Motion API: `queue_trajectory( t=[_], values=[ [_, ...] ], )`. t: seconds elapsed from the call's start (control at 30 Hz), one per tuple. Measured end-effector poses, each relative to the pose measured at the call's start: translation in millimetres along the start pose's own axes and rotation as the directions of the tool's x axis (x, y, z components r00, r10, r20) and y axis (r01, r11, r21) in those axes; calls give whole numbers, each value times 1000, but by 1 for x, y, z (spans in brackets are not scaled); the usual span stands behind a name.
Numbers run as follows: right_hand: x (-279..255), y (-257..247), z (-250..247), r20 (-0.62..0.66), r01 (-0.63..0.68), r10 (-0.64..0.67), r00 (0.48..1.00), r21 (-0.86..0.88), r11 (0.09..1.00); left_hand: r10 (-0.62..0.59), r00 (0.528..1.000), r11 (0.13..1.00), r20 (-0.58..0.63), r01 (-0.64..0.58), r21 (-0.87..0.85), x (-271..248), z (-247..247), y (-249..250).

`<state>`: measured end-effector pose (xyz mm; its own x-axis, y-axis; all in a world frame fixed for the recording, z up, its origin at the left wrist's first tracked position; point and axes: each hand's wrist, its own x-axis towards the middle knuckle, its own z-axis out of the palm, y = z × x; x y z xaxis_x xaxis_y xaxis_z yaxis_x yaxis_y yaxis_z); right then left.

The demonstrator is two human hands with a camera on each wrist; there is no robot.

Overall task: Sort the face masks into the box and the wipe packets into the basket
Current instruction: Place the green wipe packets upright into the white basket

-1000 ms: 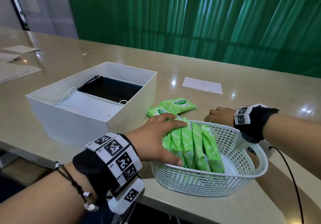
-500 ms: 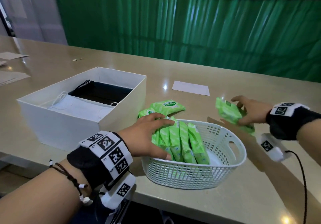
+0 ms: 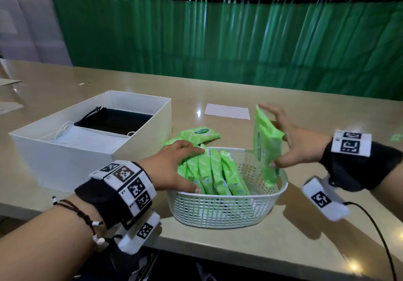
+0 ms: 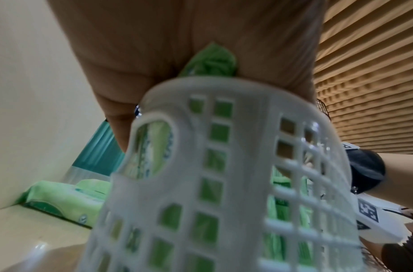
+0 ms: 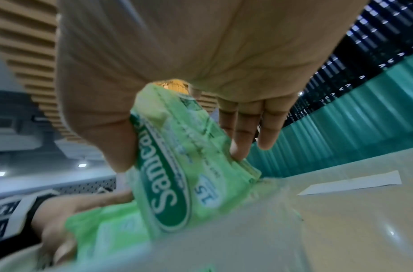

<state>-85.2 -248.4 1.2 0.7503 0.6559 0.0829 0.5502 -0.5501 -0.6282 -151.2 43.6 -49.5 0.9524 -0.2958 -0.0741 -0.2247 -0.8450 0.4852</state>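
Note:
A white mesh basket (image 3: 226, 209) stands near the table's front edge with several green wipe packets (image 3: 214, 173) standing on edge in its left half. My left hand (image 3: 172, 168) rests on those packets with straight fingers, holding them against the left wall. My right hand (image 3: 294, 143) grips one more green wipe packet (image 3: 265, 147) upright, thumb on one face and fingers on the other, its lower end inside the basket's right side (image 5: 175, 176). Two packets (image 3: 199, 133) lie on the table behind the basket. A white box (image 3: 139, 147) at the left holds white and black face masks (image 3: 115, 121).
A white sheet of paper (image 3: 226, 111) lies on the table behind the basket. More papers lie at the far left edge. A green curtain closes off the back. A black cable runs from my right wrist camera over the table's front right.
My right hand picked a wipe packet off the table right of the basket, lifted it, turned it upright and brought it down into the basket's right side. The left hand stayed on the packets.

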Motion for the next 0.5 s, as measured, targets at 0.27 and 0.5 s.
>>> queue_trajectory(
  t=[0.27,0.5],
  values=[
    [-5,-4,19,94,-87,108,990,-207,974,-33,998,999,-47,34,3,-3,-2,4],
    [2,6,42,208,-149,227,952,-334,931,-6,998,999,-65,8,44,-1,-3,11]
  ],
)
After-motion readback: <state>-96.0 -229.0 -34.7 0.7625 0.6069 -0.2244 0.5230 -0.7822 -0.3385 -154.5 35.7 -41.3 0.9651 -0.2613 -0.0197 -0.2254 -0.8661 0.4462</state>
